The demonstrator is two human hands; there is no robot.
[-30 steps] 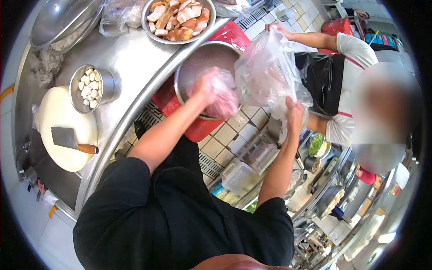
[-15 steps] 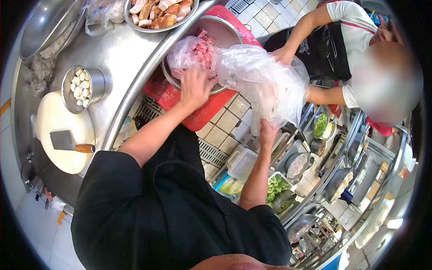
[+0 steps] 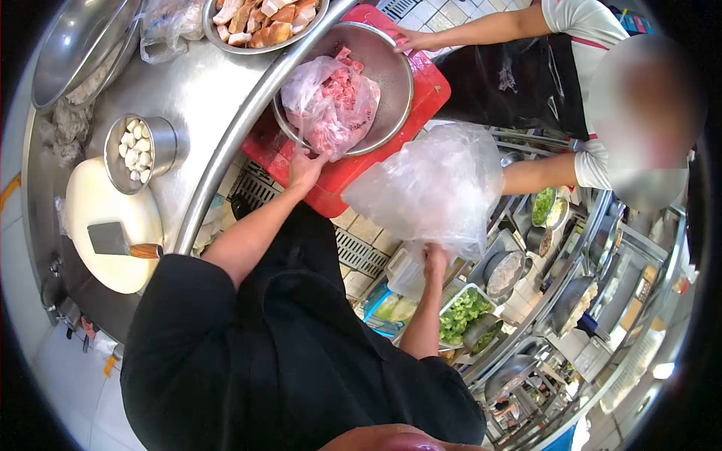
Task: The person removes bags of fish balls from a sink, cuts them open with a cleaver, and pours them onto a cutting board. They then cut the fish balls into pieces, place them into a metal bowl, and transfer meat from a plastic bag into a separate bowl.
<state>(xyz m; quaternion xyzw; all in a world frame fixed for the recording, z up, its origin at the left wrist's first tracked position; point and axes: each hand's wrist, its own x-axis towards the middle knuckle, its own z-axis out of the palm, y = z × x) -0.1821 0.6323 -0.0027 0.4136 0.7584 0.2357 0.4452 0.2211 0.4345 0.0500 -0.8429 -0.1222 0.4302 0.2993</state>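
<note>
A clear plastic bag of raw, chopped pink meat [image 3: 338, 94] sits in a wide metal bowl [image 3: 396, 83] on a red stool [image 3: 432, 79]. At the bowl's near rim, my left hand [image 3: 306, 170] has its fingers closed on the lower edge of that bag. My right hand [image 3: 435, 261] grips the bottom of a large, cloudy plastic bag [image 3: 436, 188] spread out to the right of the bowl. A co-worker's hand [image 3: 412, 40] rests at the bowl's far rim. Their other forearm reaches behind the large bag, which hides that hand.
The steel counter [image 3: 203, 98] on the left holds a pot of white peeled cloves [image 3: 137, 150], a round cutting board [image 3: 113, 210] with a cleaver [image 3: 113, 239], and a bowl of meat chunks [image 3: 263, 26]. Shelving with food pans, including green vegetables [image 3: 462, 316], stands at right.
The large bag has come away from the bowl, down and right. My left hand has drawn back to the near rim. One co-worker's hand has shifted from the bag to the bowl.
</note>
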